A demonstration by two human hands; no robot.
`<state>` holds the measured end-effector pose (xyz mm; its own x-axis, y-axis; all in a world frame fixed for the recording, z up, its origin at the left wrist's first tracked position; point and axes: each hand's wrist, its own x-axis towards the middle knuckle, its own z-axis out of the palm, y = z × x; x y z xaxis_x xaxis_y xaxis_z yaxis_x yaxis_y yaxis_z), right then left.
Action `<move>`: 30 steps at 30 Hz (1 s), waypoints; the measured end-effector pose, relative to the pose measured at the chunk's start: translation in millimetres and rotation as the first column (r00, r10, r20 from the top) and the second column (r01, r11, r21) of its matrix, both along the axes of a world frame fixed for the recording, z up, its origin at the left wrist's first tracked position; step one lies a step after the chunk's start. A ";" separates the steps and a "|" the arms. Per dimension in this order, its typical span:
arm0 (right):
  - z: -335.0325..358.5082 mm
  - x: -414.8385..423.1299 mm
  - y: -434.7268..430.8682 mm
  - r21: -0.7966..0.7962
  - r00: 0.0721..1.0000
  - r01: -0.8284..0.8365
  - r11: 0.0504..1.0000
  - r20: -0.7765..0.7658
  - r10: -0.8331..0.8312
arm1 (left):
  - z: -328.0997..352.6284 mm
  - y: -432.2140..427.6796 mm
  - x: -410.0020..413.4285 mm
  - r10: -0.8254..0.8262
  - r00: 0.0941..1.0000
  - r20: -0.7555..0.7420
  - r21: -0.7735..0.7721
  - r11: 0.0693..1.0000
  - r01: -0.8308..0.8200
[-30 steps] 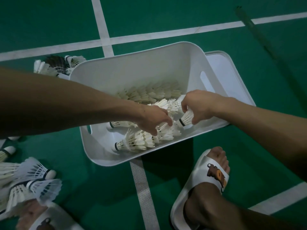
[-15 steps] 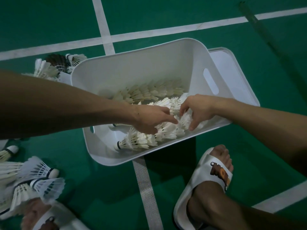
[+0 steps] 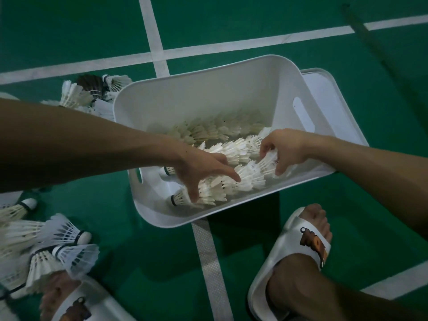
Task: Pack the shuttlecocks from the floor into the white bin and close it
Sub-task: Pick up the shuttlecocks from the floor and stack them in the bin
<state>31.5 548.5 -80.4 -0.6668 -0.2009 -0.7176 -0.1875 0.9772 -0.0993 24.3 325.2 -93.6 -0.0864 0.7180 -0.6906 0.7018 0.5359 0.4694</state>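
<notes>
Green court floor (image 3: 231, 19), and your bin (image 3: 208, 96) holds rows of shuttles (image 3: 234, 151) (loose shuttles (image 3: 64, 230) wait left). Left hand (image 3: 203, 172) rests spread on the near row (image 3: 252, 178); right hand (image 3: 283, 150) curls round its end. Feather-light, easily crushed, I reckon: grip corks (image 3: 174, 200), not skirts.

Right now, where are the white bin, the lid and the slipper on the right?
white bin (image 3: 208, 93): head view, inside of its far wall.
lid (image 3: 324, 96): head view, bare top beside the bin.
right slipper (image 3: 289, 242): head view, white strap over the foot.
</notes>
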 end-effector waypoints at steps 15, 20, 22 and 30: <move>0.4 3.1 -13.0 -0.001 0.980 -0.068 0.998 0.189 0.067 | -4.7 -2.2 -1.9 -0.060 0.993 -0.101 0.031 0.997 0.064; 5.1 1.9 -15.4 0.037 0.989 -0.083 0.996 0.124 0.078 | -9.0 -1.0 -1.0 -0.044 0.996 -0.073 0.083 0.995 0.051; 3.9 1.6 -15.6 0.043 0.993 -0.075 0.996 0.095 0.070 | -12.7 -1.7 0.1 -0.017 0.998 -0.053 0.097 0.995 0.022; -9.5 3.9 -18.5 0.016 0.995 -0.083 0.996 0.052 0.082 | -16.5 -7.3 0.9 0.035 0.999 -0.042 0.053 0.998 -0.032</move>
